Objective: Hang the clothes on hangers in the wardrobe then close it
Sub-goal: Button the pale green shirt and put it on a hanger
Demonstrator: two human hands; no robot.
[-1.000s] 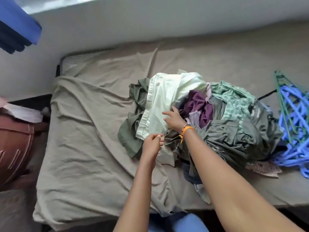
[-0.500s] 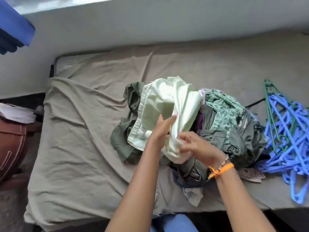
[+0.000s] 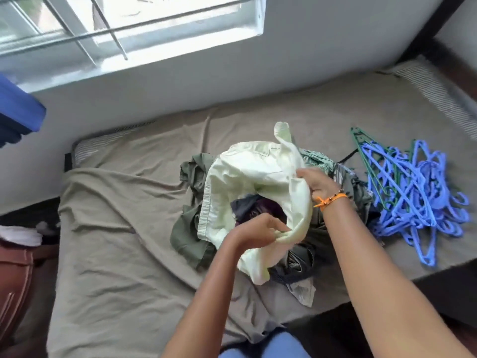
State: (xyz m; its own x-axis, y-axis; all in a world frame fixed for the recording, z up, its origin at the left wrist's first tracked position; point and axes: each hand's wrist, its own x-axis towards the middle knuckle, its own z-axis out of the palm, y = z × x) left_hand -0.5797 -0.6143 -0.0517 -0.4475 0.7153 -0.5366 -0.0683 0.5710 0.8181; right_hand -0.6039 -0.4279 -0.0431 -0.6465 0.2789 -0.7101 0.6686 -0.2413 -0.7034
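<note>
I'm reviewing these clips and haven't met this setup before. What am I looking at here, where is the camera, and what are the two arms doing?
No machine here: a person wears a camera on the head, looking down at their own arms. The left hand and right hand both grip a pale green garment, lifted off a pile of clothes on a bed. A heap of blue plastic hangers lies to the right of the pile, untouched. The wardrobe is not in view.

Most of the clothes pile is buried under that pale green garment, so can't really tell what's in there. The brown thing on the left gets cut off by the edge, same with the blue cloth up top.
</note>
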